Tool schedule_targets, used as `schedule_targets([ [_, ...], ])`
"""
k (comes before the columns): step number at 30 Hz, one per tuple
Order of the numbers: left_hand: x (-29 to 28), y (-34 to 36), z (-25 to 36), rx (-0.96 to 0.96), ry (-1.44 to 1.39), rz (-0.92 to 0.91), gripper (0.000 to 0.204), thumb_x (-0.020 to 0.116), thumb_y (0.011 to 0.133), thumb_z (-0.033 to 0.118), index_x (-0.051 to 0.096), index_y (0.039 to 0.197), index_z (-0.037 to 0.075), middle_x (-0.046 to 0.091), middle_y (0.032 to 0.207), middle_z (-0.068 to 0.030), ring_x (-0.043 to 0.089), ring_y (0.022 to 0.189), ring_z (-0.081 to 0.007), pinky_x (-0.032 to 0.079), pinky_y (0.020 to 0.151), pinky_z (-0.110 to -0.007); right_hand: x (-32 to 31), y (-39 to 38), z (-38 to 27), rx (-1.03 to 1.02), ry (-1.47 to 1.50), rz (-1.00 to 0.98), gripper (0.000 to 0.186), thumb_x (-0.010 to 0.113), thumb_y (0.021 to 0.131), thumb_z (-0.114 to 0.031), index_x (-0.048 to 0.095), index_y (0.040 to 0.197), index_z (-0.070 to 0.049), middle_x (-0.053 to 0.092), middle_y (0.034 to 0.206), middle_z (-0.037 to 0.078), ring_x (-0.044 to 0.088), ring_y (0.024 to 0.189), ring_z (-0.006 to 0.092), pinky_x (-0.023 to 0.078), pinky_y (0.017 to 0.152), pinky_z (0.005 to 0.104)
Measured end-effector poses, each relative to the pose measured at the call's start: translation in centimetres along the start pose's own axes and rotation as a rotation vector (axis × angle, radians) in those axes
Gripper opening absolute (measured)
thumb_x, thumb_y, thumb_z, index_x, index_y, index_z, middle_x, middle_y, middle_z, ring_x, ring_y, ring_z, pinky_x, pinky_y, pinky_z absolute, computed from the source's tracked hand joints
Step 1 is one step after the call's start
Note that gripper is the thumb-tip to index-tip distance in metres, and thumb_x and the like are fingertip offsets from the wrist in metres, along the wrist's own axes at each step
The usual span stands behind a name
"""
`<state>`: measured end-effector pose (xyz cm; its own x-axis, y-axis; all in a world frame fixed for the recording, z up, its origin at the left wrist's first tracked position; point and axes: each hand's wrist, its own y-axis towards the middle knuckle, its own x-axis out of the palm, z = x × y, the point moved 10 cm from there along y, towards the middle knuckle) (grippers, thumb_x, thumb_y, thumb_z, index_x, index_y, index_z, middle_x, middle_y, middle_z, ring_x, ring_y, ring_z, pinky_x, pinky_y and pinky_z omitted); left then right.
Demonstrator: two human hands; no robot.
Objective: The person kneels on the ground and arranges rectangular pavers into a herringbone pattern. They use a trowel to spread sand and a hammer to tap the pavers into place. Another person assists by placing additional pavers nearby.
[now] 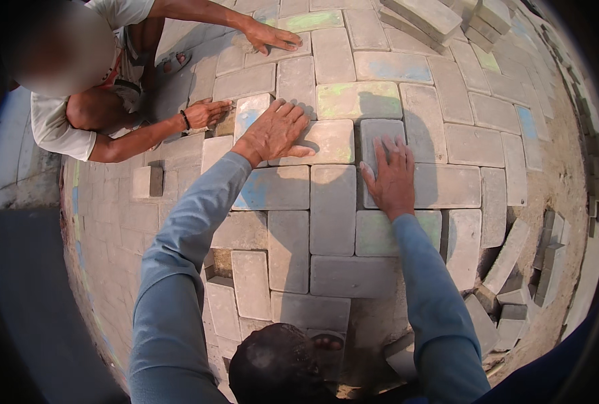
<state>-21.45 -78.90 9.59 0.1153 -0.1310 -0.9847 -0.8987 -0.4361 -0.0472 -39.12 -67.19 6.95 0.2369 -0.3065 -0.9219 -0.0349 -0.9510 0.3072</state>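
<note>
My left hand (277, 132) lies palm down with spread fingers across two adjoining pavers, one of them a chalk-marked paver (331, 149) with a yellow-green patch. To its right, my right hand (393, 176) rests flat on a grey paver (375, 132) set lengthwise away from me. Neither hand grips anything. Both sleeves are blue-grey. Around my hands the concrete pavers interlock in a herringbone pattern, some with blue or green marks. Below them sits a darker paver (352, 275) in shade.
A crouching person at the upper left has one hand (271, 36) on the pavers and another (207, 114) beside a sandy gap. Loose pavers (508, 256) lie tilted at the right; others are stacked (427, 19) at the far right. A single paver (147, 182) protrudes at left.
</note>
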Motion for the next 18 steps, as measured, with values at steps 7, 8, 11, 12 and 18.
schedule_targets([
  [7, 3.6, 4.5, 5.3, -0.334, -0.255, 0.244, 0.059, 0.048, 0.103, 0.053, 0.045, 0.155, 0.024, 0.034, 0.165, -0.0095, 0.028, 0.154, -0.0359, 0.018, 0.124, -0.062, 0.3, 0.0, 0.2, -0.001, 0.039, 0.019, 0.052, 0.058, 0.102, -0.029, 0.049, 0.147, -0.004, 0.046, 0.148, 0.017, 0.035, 0.146, 0.0379, 0.028, 0.123, 0.0521],
  [8, 4.6, 4.3, 5.4, -0.399, -0.259, 0.185, 0.06, 0.047, 0.103, 0.056, 0.043, 0.156, 0.028, 0.031, 0.167, -0.0082, 0.025, 0.155, -0.0362, 0.015, 0.123, -0.065, 0.2, 0.0, 0.2, 0.005, 0.051, 0.019, 0.051, 0.057, 0.102, -0.027, 0.049, 0.147, -0.004, 0.046, 0.148, 0.017, 0.036, 0.146, 0.0382, 0.029, 0.123, 0.0519],
  [11, 4.6, 4.1, 5.3, -0.549, -0.266, 0.064, 0.073, 0.049, 0.097, 0.066, 0.039, 0.159, 0.029, 0.026, 0.171, -0.0037, 0.018, 0.157, -0.0384, 0.007, 0.121, -0.072, 0.4, -0.2, 0.4, 0.021, 0.085, 0.003, 0.05, 0.056, 0.102, -0.024, 0.048, 0.147, -0.002, 0.045, 0.147, 0.02, 0.036, 0.146, 0.0392, 0.028, 0.123, 0.0516],
  [12, 4.6, 4.1, 5.1, -0.562, -0.287, 0.078, 0.075, 0.05, 0.096, 0.065, 0.038, 0.16, 0.028, 0.025, 0.171, -0.0029, 0.018, 0.157, -0.0381, 0.007, 0.122, -0.072, 0.2, -0.1, 0.5, 0.029, 0.081, 0.011, 0.051, 0.057, 0.102, -0.023, 0.047, 0.147, -0.002, 0.045, 0.147, 0.021, 0.036, 0.146, 0.0398, 0.028, 0.123, 0.0517],
  [18, 4.0, 4.6, 4.9, -0.573, -0.331, 0.115, 0.073, 0.051, 0.099, 0.054, 0.034, 0.161, 0.02, 0.028, 0.17, -0.0004, 0.019, 0.158, -0.036, 0.007, 0.125, -0.066, 0.0, -0.2, 1.8, 0.183, 0.134, 0.11, 0.058, 0.061, 0.096, -0.02, 0.044, 0.146, 0.006, 0.044, 0.142, 0.029, 0.044, 0.134, 0.0453, 0.034, 0.115, 0.0528],
])
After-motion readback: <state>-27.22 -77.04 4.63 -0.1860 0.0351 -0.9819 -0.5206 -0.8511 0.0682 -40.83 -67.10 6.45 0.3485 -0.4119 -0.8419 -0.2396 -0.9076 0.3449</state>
